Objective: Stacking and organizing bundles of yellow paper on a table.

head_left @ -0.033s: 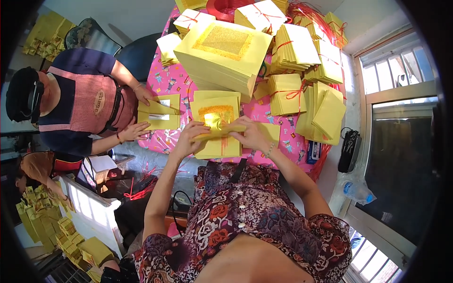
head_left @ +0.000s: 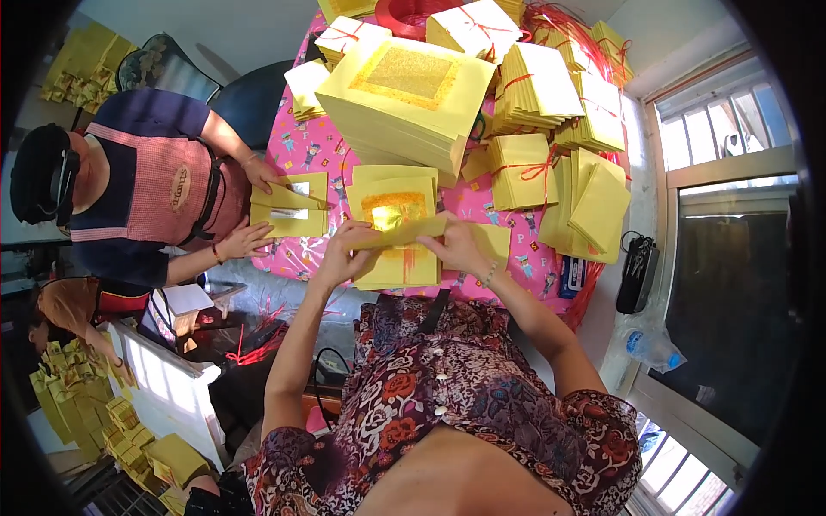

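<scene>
Between both hands I hold a narrow folded strip of yellow paper, raised a little above the sheets in front of me. My left hand pinches its left end, and my right hand grips its right end. Under the strip lie yellow paper sheets; an orange border and a shiny gold foil square show on the top one. The sheet's middle is partly covered by the strip. Another yellow sheet reaches out beneath my right hand.
Beyond the sheets stands a tall stack of yellow paper on the pink patterned tablecloth. Red-tied bundles crowd the right. At left, a co-worker's hands rest on folded paper. A plastic bottle lies by the window.
The yellow paper between my hands has come up into a narrow, straighter strip. My fingers have shifted slightly along its ends.
</scene>
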Action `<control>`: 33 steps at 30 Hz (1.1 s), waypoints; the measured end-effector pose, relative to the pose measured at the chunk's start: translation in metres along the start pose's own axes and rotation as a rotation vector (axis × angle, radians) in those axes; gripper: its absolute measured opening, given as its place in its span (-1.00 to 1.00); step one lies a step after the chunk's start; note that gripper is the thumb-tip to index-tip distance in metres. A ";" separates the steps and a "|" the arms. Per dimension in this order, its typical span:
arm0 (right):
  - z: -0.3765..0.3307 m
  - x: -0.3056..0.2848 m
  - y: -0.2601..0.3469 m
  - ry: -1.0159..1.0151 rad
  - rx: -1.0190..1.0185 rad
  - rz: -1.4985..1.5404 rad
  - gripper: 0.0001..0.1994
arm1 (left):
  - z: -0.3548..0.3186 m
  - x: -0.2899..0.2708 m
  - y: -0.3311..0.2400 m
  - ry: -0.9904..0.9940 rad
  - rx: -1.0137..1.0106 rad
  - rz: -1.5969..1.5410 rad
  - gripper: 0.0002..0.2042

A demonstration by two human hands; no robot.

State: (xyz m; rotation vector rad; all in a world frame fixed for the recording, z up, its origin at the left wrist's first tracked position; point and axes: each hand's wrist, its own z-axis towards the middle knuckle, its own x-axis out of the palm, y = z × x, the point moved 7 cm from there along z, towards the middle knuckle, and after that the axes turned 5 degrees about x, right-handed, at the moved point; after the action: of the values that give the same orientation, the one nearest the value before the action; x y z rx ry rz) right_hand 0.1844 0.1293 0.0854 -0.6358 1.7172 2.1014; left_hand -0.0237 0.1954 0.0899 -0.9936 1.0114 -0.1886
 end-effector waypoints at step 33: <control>0.012 0.001 -0.008 -0.353 0.415 -0.045 -0.64 | 0.003 0.006 0.005 -0.566 -0.454 -0.004 -0.65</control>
State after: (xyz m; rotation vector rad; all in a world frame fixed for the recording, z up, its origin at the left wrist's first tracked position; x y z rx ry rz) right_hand 0.1869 0.1431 0.0801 -0.1669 1.8246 1.6296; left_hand -0.0199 0.1968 0.0828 -1.3600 0.5345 0.3229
